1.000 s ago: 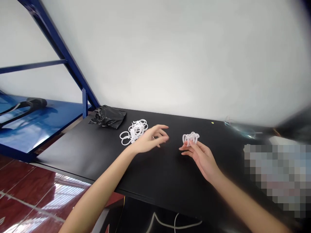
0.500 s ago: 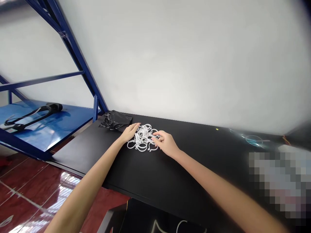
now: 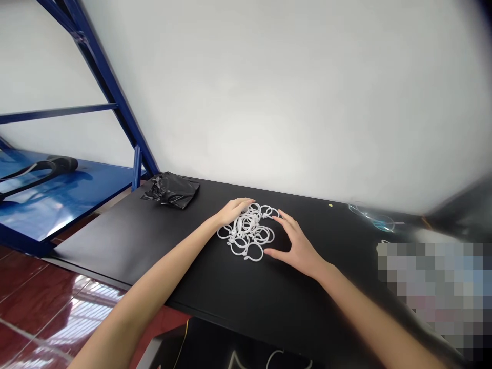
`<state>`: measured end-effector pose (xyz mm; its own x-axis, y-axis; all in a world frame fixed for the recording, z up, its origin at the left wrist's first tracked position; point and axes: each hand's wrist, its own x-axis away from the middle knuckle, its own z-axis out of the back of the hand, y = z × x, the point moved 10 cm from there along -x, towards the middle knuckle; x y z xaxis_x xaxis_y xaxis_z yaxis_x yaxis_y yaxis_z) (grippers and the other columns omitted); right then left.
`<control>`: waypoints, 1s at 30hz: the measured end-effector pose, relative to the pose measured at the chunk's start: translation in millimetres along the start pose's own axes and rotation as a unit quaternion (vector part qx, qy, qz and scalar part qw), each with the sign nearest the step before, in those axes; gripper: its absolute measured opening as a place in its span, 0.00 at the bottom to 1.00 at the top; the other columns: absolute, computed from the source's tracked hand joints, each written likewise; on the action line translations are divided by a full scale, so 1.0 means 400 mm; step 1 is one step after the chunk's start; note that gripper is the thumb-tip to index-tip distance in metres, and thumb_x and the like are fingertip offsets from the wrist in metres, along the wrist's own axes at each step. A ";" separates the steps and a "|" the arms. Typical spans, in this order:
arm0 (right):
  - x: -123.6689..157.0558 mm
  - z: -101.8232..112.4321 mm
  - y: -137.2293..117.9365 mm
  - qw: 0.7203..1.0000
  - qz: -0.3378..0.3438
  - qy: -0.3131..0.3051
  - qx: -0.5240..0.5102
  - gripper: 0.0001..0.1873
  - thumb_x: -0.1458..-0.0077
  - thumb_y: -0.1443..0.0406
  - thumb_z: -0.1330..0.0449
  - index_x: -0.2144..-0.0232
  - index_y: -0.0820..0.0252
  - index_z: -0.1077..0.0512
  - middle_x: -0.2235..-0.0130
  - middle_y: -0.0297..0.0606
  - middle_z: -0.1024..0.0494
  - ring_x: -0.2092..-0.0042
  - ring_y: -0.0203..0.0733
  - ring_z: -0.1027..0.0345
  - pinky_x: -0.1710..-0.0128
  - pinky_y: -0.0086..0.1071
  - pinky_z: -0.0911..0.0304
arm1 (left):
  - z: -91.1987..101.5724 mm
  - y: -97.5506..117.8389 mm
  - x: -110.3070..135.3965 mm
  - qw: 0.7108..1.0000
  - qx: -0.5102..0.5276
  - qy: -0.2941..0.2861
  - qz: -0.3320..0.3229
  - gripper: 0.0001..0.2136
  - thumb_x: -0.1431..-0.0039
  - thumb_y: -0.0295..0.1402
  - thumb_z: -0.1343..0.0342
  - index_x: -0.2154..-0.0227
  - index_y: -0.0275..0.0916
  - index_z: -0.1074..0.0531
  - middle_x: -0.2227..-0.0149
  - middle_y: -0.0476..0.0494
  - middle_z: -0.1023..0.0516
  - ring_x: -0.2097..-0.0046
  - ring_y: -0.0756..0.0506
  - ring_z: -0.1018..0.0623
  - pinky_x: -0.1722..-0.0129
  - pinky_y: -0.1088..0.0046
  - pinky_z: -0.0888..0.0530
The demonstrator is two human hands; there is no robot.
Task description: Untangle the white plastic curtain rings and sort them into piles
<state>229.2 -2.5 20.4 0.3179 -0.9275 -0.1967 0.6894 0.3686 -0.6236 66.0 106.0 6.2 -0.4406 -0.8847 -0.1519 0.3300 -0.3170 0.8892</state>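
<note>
The white plastic rings [image 3: 249, 231] are now gathered into 1 pile on the black desk [image 3: 215, 287]; 1 s ago, 2 bunches were kept apart. The pile is flanked by the left hand [image 3: 235, 210] and right hand [image 3: 298, 248], fingers released, nothing grasped.

1. Right side: a pixelated block [image 3: 430, 292] masks whatever lies on that end of the table [image 3: 192, 277]. Nothing there can be read.
2. The white rings [image 3: 249, 233] overlap in a tangle, so no count is possible. The heap's far-left edge slips under the left hand [image 3: 234, 209].
3. The right hand [image 3: 298, 246] is palm down, underside hidden. Whether its fingertips touch the rings cannot be told.
4. A clear object [image 3: 374, 220] smears into the lens edge, its kind unreadable.
5. A yellow speck [image 3: 330, 205] is too small to identify.
6. The black strap [image 3: 38, 169] on the blue shelf [image 3: 57, 200] is cut by the left edge.
7. A pale cable [image 3: 274, 356] and both forearms run off the bottom edge.
</note>
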 end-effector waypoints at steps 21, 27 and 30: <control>0.035 0.138 0.031 0.976 0.010 0.217 -0.035 0.08 0.41 0.61 0.44 0.63 0.54 0.25 0.61 0.42 0.21 0.56 0.50 0.27 0.52 0.46 0.32 | -0.019 0.103 0.050 0.998 0.016 0.022 -0.061 0.13 0.41 0.37 0.44 0.56 0.37 0.27 0.53 0.39 0.21 0.50 0.42 0.24 0.44 0.60 0.31; -0.007 0.122 0.130 0.986 -0.022 0.157 0.051 0.17 0.38 0.59 0.48 0.51 0.55 0.27 0.41 0.47 0.31 0.40 0.56 0.39 0.43 0.55 0.42 | -0.032 0.115 0.063 0.993 -0.094 0.048 -0.061 0.13 0.37 0.41 0.48 0.56 0.41 0.27 0.55 0.43 0.22 0.53 0.42 0.24 0.50 0.63 0.29; -0.019 0.097 0.151 0.990 -0.032 0.106 0.082 0.16 0.39 0.59 0.48 0.55 0.56 0.25 0.37 0.48 0.36 0.37 0.58 0.45 0.41 0.57 0.45 | -0.039 0.114 0.062 0.993 -0.093 0.044 -0.066 0.12 0.37 0.40 0.49 0.57 0.41 0.27 0.56 0.43 0.22 0.54 0.43 0.24 0.52 0.65 0.29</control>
<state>293.6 29.4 13.8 0.1381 -0.9355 -0.3252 0.8057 0.2971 -0.5124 83.1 64.1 36.0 -0.4188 -0.8549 -0.3063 0.4254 -0.4827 0.7655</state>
